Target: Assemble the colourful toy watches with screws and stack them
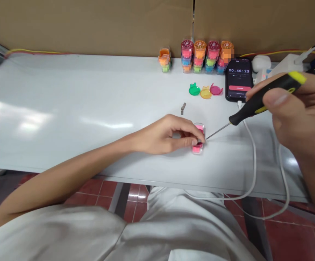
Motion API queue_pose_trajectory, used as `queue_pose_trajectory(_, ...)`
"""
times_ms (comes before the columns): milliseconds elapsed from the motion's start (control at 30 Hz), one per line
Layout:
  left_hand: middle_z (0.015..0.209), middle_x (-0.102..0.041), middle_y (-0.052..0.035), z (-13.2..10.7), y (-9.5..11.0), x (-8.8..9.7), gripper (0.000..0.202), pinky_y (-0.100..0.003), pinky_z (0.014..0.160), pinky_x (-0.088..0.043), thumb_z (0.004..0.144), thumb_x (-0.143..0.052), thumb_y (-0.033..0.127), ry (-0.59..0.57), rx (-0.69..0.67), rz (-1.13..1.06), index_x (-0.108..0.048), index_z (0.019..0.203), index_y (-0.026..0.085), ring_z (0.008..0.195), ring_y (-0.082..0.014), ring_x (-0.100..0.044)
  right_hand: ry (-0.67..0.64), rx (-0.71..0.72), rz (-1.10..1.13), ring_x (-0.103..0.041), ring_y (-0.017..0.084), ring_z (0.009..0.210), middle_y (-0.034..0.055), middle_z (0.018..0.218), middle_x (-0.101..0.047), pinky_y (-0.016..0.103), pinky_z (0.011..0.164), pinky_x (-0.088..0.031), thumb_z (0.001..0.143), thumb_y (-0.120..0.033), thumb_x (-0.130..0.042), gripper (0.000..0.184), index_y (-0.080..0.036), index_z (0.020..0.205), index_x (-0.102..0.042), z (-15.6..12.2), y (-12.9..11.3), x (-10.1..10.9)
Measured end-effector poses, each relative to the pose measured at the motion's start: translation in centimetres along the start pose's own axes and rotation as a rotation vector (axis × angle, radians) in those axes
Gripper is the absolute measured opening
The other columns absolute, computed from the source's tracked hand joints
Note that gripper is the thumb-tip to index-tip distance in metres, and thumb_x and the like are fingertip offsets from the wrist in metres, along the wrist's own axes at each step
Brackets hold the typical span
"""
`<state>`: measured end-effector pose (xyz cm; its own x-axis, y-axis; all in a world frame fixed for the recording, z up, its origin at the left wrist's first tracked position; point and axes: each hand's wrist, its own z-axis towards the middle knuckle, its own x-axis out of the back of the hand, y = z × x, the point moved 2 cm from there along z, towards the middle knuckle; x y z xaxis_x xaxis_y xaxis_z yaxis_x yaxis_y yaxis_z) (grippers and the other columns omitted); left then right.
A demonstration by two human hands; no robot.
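Head view: pink plastic case (198, 128), middle hidden by left hand (166, 136)

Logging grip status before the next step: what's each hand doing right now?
Left hand: closed, holding a small pink plastic container.
Right hand: closed, holding a black-handled screwdriver.

Smartphone (239, 79) & white charging cable (251, 152) obstruct R side of white tabletop (65, 90), cable dropping over front edge. Stacked plastic pots (203, 56) wall off the back; 3 colored lids (204, 90) lie just in front. R hand (295, 108) holds screwdriver (255, 101) across gap to pink plastic case (198, 138) under L hand (168, 136). Hands can pass freely L of small metal bracket (183, 108).
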<state>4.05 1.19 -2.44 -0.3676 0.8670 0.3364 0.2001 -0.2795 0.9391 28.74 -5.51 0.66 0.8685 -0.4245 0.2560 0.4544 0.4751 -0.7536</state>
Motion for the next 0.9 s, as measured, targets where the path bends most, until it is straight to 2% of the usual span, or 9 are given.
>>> queue_pose_trajectory(67, 0.112, -0.078, -0.0090, -0.1, 0.3, -0.6, 0.024, -0.026, 0.083, -0.055, 0.101, -0.064, 0.021, -0.083, 0.001, -0.010, -0.078, 0.120, 0.017, 0.097, -0.0156, -0.071, -0.084, -0.042, -0.010, -0.062, 0.012, 0.069, -0.0014, 0.070, -0.068, 0.029, 0.060, -0.045, 0.090, -0.032, -0.073, 0.012, -0.023, 0.086, -0.081, -0.1, -0.1, 0.2)
queue_pose_trajectory(133, 0.110, -0.078, -0.0082, -0.4, 0.5, -1.2, 0.027, -0.026, 0.084, -0.056, 0.102, -0.064, 0.022, -0.114, 0.017, -0.037, -0.075, 0.125, 0.017, 0.094, -0.0145, -0.071, -0.161, -0.101, -0.029, -0.064, 0.013, 0.072, -0.0004, 0.073, -0.069, 0.030, 0.063, -0.047, 0.092, -0.034, -0.072, 0.015, -0.021, 0.086, -0.080, -0.2, 0.0, 0.3)
queue_pose_trajectory(200, 0.105, -0.079, -0.0067, -0.6, 0.8, -1.4, 0.026, -0.025, 0.082, -0.056, 0.101, -0.066, 0.022, -0.058, 0.034, -0.034, -0.073, 0.125, 0.015, 0.090, -0.0134, -0.072, -0.230, -0.152, -0.030, -0.066, 0.015, 0.073, 0.0009, 0.075, -0.070, 0.031, 0.065, -0.050, 0.095, -0.035, -0.069, 0.020, -0.019, 0.085, -0.078, -0.2, 0.1, 0.3)
queue_pose_trajectory(267, 0.102, -0.080, -0.0055, -0.8, 1.0, -1.3, 0.020, -0.023, 0.079, -0.055, 0.098, -0.069, 0.021, 0.026, 0.040, 0.027, -0.075, 0.116, 0.015, 0.090, -0.0132, -0.073, -0.275, -0.211, 0.041, -0.069, 0.017, 0.070, 0.0021, 0.074, -0.070, 0.033, 0.063, -0.054, 0.095, -0.032, -0.066, 0.022, -0.018, 0.080, -0.074, -0.4, 0.2, 0.2)
queue_pose_trajectory(367, 0.103, -0.081, -0.0046, -0.8, 1.4, -1.2, 0.014, -0.020, 0.075, -0.054, 0.096, -0.072, 0.018, 0.084, 0.024, 0.109, -0.078, 0.108, 0.015, 0.089, -0.0122, -0.074, -0.317, -0.476, 0.281, -0.072, 0.020, 0.066, 0.0018, 0.073, -0.065, 0.033, 0.055, -0.057, 0.094, -0.026, -0.060, 0.020, -0.018, 0.077, -0.065, -0.9, 0.4, -0.5)
queue_pose_trajectory(467, 0.104, -0.080, -0.0051, -0.7, 1.4, -1.3, 0.016, -0.020, 0.079, -0.055, 0.098, -0.069, 0.015, 0.115, 0.020, 0.060, -0.078, 0.110, 0.014, 0.091, -0.0113, -0.073, -0.490, -0.713, 0.275, -0.063, 0.013, 0.050, -0.0026, 0.067, -0.063, 0.024, 0.041, -0.047, 0.091, -0.021, -0.062, 0.010, -0.020, 0.081, -0.060, -2.0, 0.2, -1.5)
queue_pose_trajectory(533, 0.102, -0.079, -0.0050, -0.6, 1.2, -1.5, 0.016, -0.021, 0.082, -0.057, 0.098, -0.068, 0.015, 0.139, 0.031, -0.008, -0.075, 0.112, 0.013, 0.091, -0.0114, -0.072, -0.628, -0.735, 0.142, -0.054, 0.007, 0.043, -0.0052, 0.065, -0.065, 0.018, 0.038, -0.040, 0.088, -0.021, -0.066, 0.008, -0.021, 0.084, -0.060, -2.7, 0.0, -2.2)
queue_pose_trajectory(633, 0.097, -0.077, -0.0035, -0.5, 0.8, -1.8, 0.015, -0.022, 0.082, -0.058, 0.097, -0.069, 0.016, 0.162, 0.044, -0.098, -0.069, 0.112, 0.013, 0.089, -0.0109, -0.072, -0.734, -0.740, 0.071, -0.056, 0.005, 0.046, -0.0055, 0.071, -0.069, 0.015, 0.041, -0.042, 0.087, -0.024, -0.069, 0.014, -0.021, 0.081, -0.057, -3.5, -0.2, -2.9)
queue_pose_trajectory(900, 0.094, -0.076, -0.0022, -0.3, 0.4, -2.2, 0.020, -0.023, 0.079, -0.058, 0.096, -0.068, 0.015, 0.124, 0.051, -0.174, -0.061, 0.114, 0.013, 0.084, -0.0108, -0.072, -0.753, -0.769, 0.039, -0.055, 0.005, 0.049, -0.0045, 0.080, -0.071, 0.018, 0.044, -0.043, 0.088, -0.029, -0.068, 0.024, -0.021, 0.076, -0.049, -4.1, -0.1, -3.2)
